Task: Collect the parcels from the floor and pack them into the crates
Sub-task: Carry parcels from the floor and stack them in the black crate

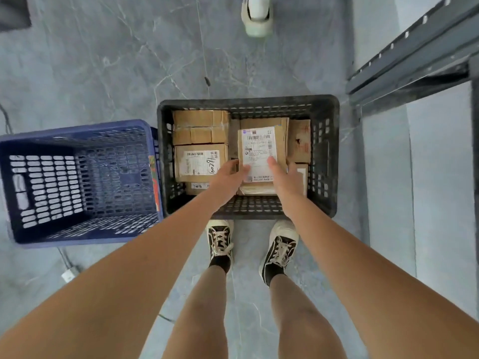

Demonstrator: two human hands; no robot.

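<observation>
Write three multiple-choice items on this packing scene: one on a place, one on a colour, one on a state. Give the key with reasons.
1. Where is the labelled parcel that both hands hold?
A. over the black crate
B. in the blue crate
C. on the floor

2. What colour is the crate beside the black one?
A. red
B. blue
C. green

3. The blue crate holds:
A. many parcels
B. shoes
C. no parcels

Key: A, the left hand and right hand grip it over the black crate; B, its walls are blue; C, its bare floor shows.
</observation>
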